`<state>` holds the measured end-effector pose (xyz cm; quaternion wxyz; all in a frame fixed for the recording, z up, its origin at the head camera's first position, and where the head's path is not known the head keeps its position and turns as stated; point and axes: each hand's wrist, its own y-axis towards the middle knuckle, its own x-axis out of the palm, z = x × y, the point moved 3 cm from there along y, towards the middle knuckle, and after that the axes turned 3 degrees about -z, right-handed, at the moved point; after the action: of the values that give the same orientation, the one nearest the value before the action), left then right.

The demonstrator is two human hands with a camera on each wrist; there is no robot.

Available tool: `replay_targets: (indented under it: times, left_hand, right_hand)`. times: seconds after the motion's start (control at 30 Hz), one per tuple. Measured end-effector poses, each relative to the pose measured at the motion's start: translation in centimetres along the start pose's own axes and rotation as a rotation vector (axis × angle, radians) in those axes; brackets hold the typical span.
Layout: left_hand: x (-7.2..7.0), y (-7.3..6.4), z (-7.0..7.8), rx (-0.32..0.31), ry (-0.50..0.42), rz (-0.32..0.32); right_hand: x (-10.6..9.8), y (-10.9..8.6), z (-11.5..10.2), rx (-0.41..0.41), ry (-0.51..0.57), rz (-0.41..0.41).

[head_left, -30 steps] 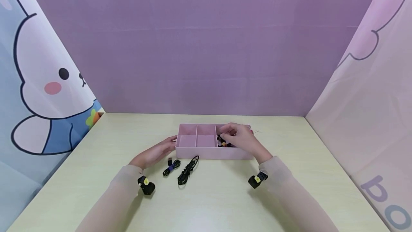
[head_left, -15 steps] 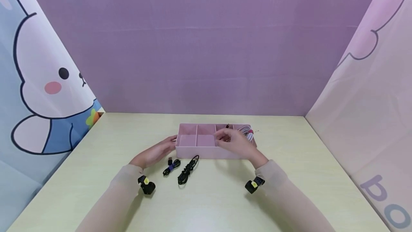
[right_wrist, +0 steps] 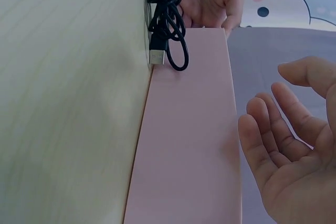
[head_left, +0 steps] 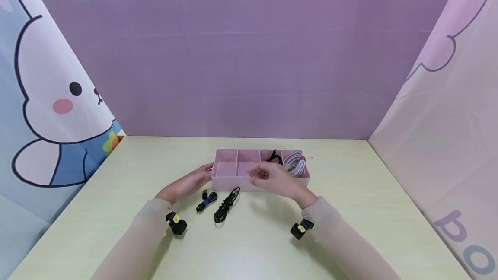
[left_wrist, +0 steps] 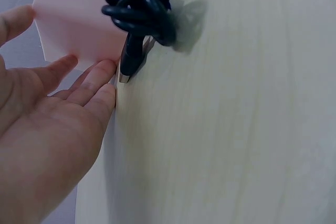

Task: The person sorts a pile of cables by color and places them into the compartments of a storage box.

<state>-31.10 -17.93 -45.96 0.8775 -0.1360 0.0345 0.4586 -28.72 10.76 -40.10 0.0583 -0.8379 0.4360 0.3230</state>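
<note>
A pink divided box (head_left: pixel 241 184) stands on the table. My left hand (head_left: pixel 193 181) touches its left end with fairly straight fingers; the left wrist view shows the fingertips against the pink wall (left_wrist: pixel 79 30). Above the box's front edge hovers my right hand (head_left: pixel 277 179), fingers loosely bent and nothing between them in the right wrist view. A coiled black cable (head_left: pixel 275 157) lies in the third compartment, partly behind that hand. In the rightmost compartment sits a coiled white cable (head_left: pixel 295 163) with a red tie.
Before the box lie a small black USB cable (head_left: pixel 206 201) with a purple tie and a longer bundled black cable (head_left: pixel 226 205). A purple backdrop (head_left: pixel 249 55) rises behind the table (head_left: pixel 249 245), with printed cloths at both sides.
My right hand has come out of the third compartment, leaving the black cable there, and has moved left and nearer to me. The left hand stays at the box's end.
</note>
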Motion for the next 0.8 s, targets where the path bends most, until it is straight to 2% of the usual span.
replay_targets:
  times: [0.27,0.5,0.8]
  left_hand:
    - [0.2,-0.2,0.2,0.005,0.018,-0.008]
    - [0.1,-0.1,0.0,0.011,0.013,-0.008]
    - [-0.1,0.0,-0.2,-0.001,0.011,0.001]
  right_hand:
    - [1.9,0.3,-0.4,-0.040,0.056,-0.058]
    - [3.3,0.9,-0.7,-0.035,0.075,-0.117]
    - [4.7,1.2,-0.7,-0.010,0.085,-0.150]
